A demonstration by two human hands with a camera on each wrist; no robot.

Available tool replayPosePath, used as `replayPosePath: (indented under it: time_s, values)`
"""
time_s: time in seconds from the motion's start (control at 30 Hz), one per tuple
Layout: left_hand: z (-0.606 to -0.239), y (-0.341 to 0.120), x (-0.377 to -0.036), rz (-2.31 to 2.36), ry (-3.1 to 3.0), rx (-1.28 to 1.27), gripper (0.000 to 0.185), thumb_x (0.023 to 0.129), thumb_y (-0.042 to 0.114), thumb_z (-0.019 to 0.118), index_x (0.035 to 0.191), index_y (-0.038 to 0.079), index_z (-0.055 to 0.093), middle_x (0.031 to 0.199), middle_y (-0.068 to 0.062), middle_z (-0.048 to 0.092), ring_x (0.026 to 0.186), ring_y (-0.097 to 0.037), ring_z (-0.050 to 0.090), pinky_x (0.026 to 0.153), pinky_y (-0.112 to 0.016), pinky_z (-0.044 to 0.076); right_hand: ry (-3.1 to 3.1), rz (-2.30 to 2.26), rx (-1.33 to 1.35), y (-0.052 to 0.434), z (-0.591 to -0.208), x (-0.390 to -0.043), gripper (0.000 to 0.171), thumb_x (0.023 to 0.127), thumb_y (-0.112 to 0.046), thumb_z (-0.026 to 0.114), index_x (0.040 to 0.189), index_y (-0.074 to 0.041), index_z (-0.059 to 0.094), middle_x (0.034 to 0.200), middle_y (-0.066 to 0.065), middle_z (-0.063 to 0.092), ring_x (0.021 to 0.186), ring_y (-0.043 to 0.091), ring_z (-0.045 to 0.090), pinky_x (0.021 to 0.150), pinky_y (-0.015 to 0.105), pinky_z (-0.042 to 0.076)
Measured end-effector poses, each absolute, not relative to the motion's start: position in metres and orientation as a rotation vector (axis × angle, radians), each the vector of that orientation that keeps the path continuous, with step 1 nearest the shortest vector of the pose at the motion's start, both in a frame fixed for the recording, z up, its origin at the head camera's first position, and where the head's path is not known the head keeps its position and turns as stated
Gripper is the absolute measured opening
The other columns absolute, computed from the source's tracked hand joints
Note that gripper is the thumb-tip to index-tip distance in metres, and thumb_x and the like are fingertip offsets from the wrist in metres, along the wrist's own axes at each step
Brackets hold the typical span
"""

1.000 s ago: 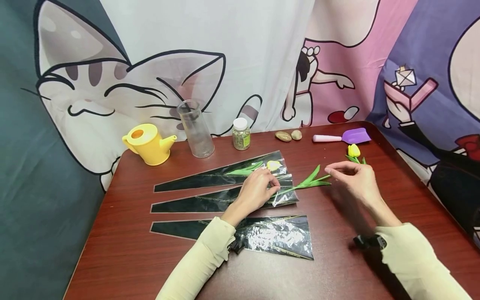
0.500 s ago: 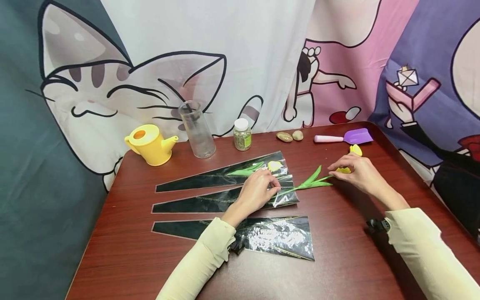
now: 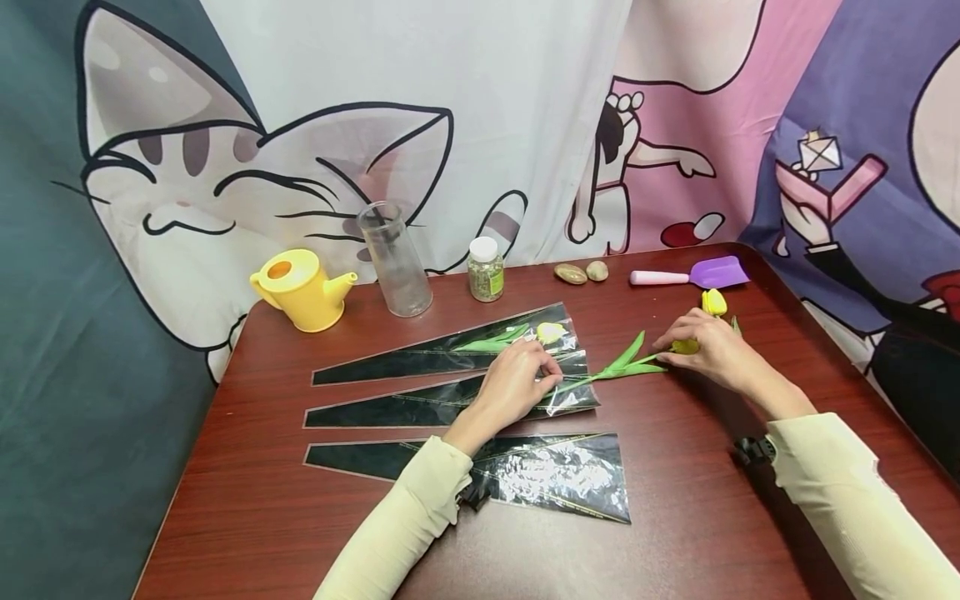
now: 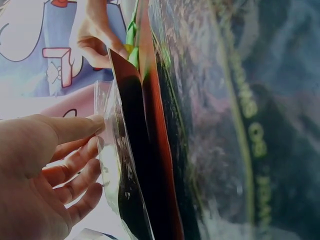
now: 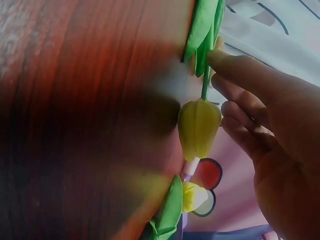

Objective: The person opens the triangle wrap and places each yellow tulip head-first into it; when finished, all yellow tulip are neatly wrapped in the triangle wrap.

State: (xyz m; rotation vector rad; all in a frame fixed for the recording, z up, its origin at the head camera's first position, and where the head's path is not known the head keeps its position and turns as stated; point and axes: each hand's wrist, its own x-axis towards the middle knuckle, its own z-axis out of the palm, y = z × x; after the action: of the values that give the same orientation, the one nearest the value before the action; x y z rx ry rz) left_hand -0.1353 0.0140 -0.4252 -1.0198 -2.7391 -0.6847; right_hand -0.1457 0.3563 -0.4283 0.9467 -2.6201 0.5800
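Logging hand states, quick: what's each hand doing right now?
Left hand: closed, pinching the middle black wrapper at its open end.
Right hand: closed, pinching a yellow tulip by its stem.

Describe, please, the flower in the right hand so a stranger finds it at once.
On the red-brown table, find the right hand near the purple shovel. It pinches a yellow tulip by its stem, which runs to the middle black sleeve. One neighbour tulip lies in the far sleeve, another beside the shovel; only this one is held.

Yellow lettering on plastic sleeve, illegible
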Motion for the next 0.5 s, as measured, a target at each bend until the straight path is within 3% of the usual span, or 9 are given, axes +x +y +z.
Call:
replayPosePath:
  time_s: [0.2, 0.4, 0.5]
  values:
    - [-0.4258, 0.015, -0.1361, -0.687, -2.735, -1.021, 0.006, 0.088, 0.028, 0.076, 0.085, 0.023, 0.076, 0.081, 0.01, 0.059, 0.076, -0.006, 0.053, 0.088, -0.024, 0.044, -2.606, 0.53, 0.982, 0.3554, -0.4301, -0.1485, 0.024, 0.064, -0.004, 0.089, 0.081, -0.015, 0.077, 0.08, -0.006, 0.067, 0.081, 0.015, 0.05, 0.067, 0.031, 0.04]
    - [-0.4262, 0.0154, -0.1367, -0.686, -2.748, -1.018, 0.005, 0.088, 0.027, 0.075, 0.086, 0.023, 0.076, 0.081, 0.011, 0.059, 0.078, -0.006, 0.055, 0.102, -0.023, 0.037, -2.571, 0.497, 1.052, 0.3526, -0.4275, -0.1473, 0.024, 0.061, -0.004, 0.09, 0.077, -0.015, 0.076, 0.078, -0.007, 0.066, 0.079, 0.014, 0.049, 0.064, 0.031, 0.039]
    - [-0.4265, 0.0157, -0.1375, -0.687, -2.747, -1.018, 0.005, 0.088, 0.028, 0.075, 0.086, 0.023, 0.076, 0.082, 0.01, 0.059, 0.079, -0.007, 0.055, 0.099, -0.023, 0.039, -2.561, 0.518, 1.077, 0.3473, -0.4249, -0.1441, 0.023, 0.062, -0.004, 0.089, 0.077, -0.016, 0.076, 0.078, -0.008, 0.065, 0.08, 0.012, 0.048, 0.066, 0.027, 0.038]
